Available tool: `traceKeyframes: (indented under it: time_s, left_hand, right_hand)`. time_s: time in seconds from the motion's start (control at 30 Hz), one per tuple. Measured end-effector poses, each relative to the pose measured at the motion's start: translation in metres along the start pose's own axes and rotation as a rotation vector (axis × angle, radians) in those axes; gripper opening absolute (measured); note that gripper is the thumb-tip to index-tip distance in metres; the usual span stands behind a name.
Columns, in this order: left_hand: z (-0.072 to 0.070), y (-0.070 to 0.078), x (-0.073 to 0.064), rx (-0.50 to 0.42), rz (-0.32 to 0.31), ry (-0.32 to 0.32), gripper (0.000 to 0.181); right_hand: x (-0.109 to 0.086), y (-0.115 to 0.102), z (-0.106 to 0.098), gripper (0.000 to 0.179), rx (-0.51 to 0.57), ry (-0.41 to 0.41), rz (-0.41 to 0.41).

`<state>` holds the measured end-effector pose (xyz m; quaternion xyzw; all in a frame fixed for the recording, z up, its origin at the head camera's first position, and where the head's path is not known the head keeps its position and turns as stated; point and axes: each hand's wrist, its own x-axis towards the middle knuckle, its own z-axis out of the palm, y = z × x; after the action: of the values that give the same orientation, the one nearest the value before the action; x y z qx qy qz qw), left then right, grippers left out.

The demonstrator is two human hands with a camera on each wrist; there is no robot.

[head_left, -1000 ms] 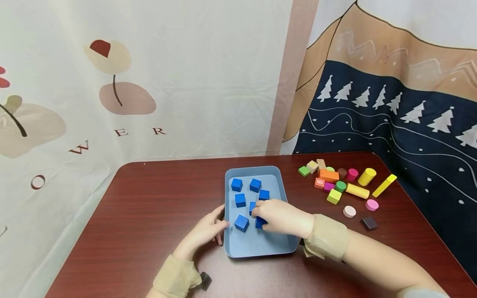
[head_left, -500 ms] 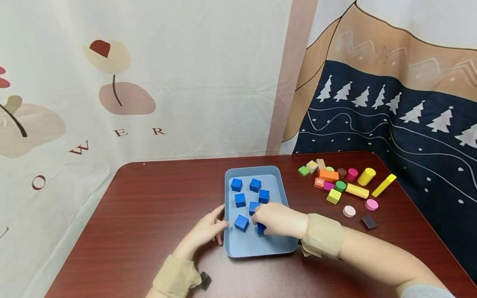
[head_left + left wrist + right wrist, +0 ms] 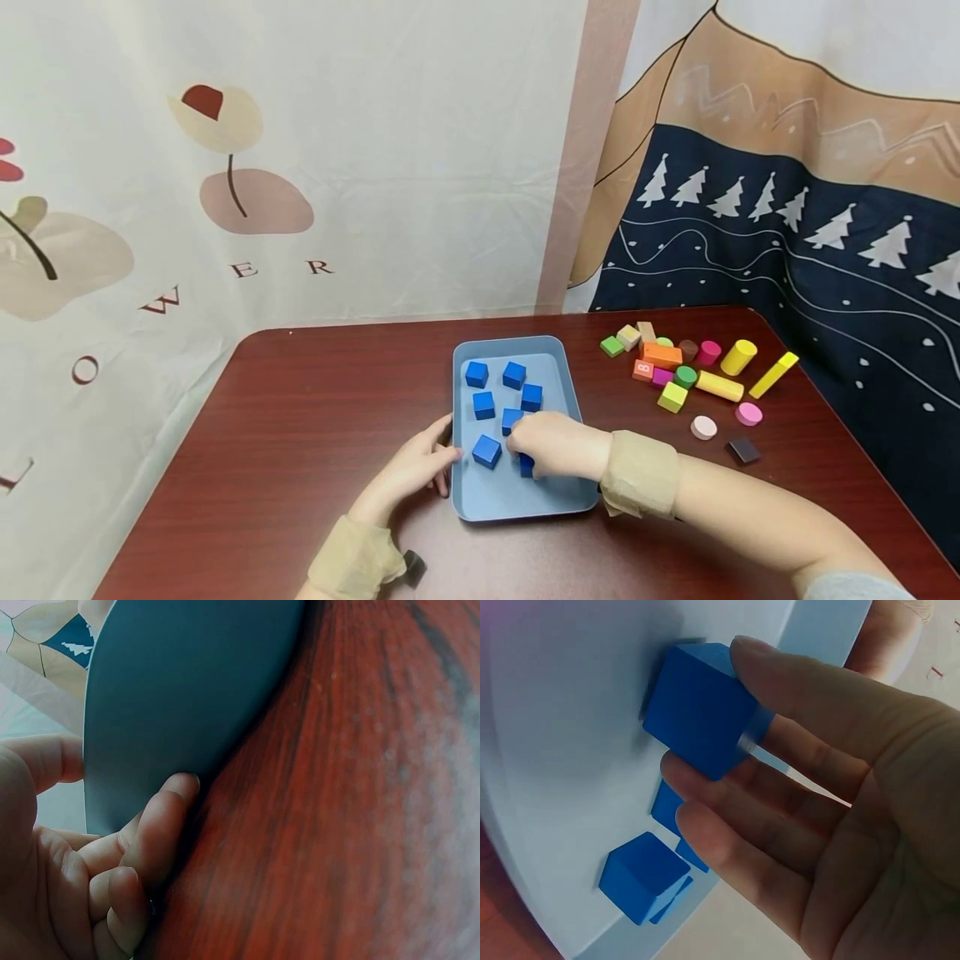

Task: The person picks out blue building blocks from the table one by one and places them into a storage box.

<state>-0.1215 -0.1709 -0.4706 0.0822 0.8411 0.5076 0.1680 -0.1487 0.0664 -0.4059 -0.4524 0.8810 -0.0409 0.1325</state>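
A blue-grey tray sits on the table with several blue cubes spread inside it. At its left side my left hand holds the wall, thumb at the rim and fingers curled against the outside, as the left wrist view shows on the tray wall. My right hand reaches over the right rim and pinches one blue cube between thumb and fingers, low over the tray floor. In the head view that cube is mostly hidden by the hand. Other cubes lie just beyond the fingertips.
To the right of the tray lie loose coloured blocks, among them an orange block, a yellow cylinder, a yellow-green cube, a white disc and a dark block. Printed curtains hang behind the table.
My right hand has shifted slightly toward the tray's near end, bringing the pinched cube with it. The left hand and the other cubes keep their places.
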Motion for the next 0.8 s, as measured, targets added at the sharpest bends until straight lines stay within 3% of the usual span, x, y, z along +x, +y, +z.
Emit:
traceKeyframes:
  time_s: [0.2,0.47,0.8]
  left_hand:
    - [0.0001,-0.0002,-0.0007,0.002,0.005,0.002,0.064]
    - [-0.0005,0.0006,-0.0004,0.003,0.006,0.002,0.065]
    - [0.0004,0.0007,-0.0005,0.001,0.000,0.002,0.065]
  right_hand:
    - [0.0031,0.0014,0.0028,0.022,0.010,-0.012,0.014]
    - [0.0063,0.0012,0.0064,0.021,-0.053,-0.004,-0.006]
    - [0.0022,-0.0019,0.0026,0.023,-0.034,-0.024,0.013]
